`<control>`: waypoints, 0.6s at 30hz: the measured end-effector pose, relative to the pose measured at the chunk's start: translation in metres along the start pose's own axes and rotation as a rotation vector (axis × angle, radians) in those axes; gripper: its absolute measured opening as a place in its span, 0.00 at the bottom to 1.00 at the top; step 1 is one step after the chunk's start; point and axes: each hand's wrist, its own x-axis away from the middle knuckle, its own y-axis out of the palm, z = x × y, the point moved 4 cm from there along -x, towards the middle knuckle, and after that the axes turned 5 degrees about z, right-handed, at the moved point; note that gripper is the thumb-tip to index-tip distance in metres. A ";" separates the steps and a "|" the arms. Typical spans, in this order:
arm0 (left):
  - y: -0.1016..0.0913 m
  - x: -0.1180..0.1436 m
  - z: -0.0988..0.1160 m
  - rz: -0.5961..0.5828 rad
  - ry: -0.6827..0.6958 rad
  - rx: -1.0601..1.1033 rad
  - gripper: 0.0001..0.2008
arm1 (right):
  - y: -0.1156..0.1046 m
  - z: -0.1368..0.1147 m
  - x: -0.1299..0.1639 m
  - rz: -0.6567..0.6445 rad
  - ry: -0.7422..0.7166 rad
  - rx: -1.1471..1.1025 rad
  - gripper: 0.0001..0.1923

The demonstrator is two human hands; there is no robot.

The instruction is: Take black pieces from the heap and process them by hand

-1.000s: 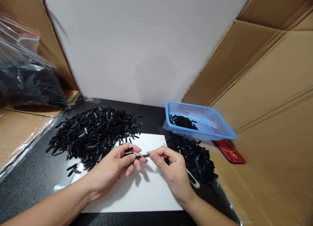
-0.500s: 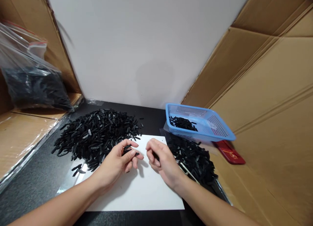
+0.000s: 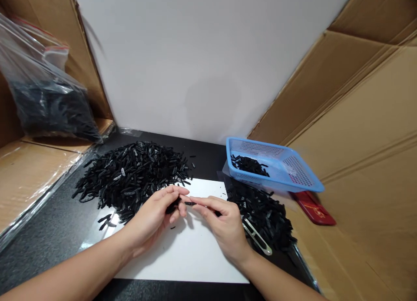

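Observation:
My left hand [image 3: 159, 212] is half-curled over the white sheet, with several small black strips [image 3: 172, 205] held against its fingers. Close beside it, my right hand [image 3: 224, 223] pinches a single black strip [image 3: 190, 203] between thumb and forefinger, near the left fingertips. Something dark also shows inside the curled fingers of the right hand, but I cannot make out what it is. To the left of my hands spreads a large heap of black strips [image 3: 130, 175]. A second heap of black strips [image 3: 263, 214] lies to the right, next to my right wrist.
A pale slotted tool [image 3: 257, 236] rests by the right heap. Behind it, a blue perforated basket [image 3: 302, 170] holds more strips, beside a red object [image 3: 314, 209]. At left stands a zip bag [image 3: 55, 105] of dark pieces. The white sheet [image 3: 182, 257] lies under my hands.
My right hand has opened from a curled shape into a pinch and moved toward the left fingertips, now showing a strip. The view has shifted slightly, and more of the pale tool shows.

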 end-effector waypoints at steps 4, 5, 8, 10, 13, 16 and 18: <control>-0.001 -0.002 -0.002 0.015 -0.026 -0.013 0.08 | -0.001 0.003 -0.001 0.016 0.115 -0.122 0.07; -0.001 -0.002 -0.002 0.018 -0.026 -0.022 0.09 | -0.001 0.003 -0.001 0.020 0.147 -0.137 0.06; 0.001 -0.002 0.000 0.007 -0.006 -0.079 0.14 | -0.003 0.005 -0.002 0.050 0.203 -0.126 0.06; 0.001 -0.003 0.001 -0.001 0.003 -0.118 0.15 | -0.004 0.006 -0.002 0.068 0.219 -0.112 0.06; -0.002 -0.003 0.000 0.024 -0.014 -0.113 0.14 | -0.005 0.010 0.000 0.078 0.264 -0.132 0.10; -0.003 -0.003 -0.001 0.033 -0.041 -0.068 0.14 | -0.004 0.015 0.002 0.088 0.306 -0.161 0.14; -0.002 -0.002 0.000 0.015 -0.047 -0.055 0.13 | -0.004 0.017 0.003 0.091 0.317 -0.169 0.15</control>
